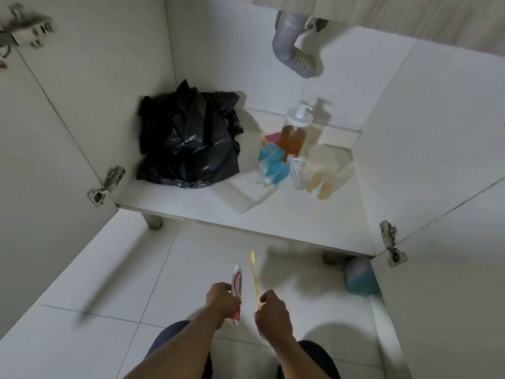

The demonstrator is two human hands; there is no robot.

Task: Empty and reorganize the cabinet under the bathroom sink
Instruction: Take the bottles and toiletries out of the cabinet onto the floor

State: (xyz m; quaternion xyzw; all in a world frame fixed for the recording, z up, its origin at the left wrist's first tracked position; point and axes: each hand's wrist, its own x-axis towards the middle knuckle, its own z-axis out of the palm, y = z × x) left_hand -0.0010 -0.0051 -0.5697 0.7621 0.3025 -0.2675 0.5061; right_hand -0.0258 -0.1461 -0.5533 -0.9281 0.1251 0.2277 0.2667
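From the head camera, the left hand point(222, 298) grips a toothpaste tube point(237, 283) round its middle. The right hand point(273, 310) pinches a yellow toothbrush point(254, 277) by the very end of its handle. Both are held over the floor tiles, in front of the open cabinet point(273, 217). That thin pinch looks risky: the brush could slip and hit the floor. Inside, the pump bottle point(296, 129) stands crowded among small packets point(273, 165) near the black bag point(188, 138), so a careless reach may topple it.

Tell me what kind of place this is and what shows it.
Probably an open under-sink bathroom cabinet: a grey drain hose hangs overhead, a pump bottle stands inside, the left hand holds a toothpaste tube, the right hand a toothbrush.
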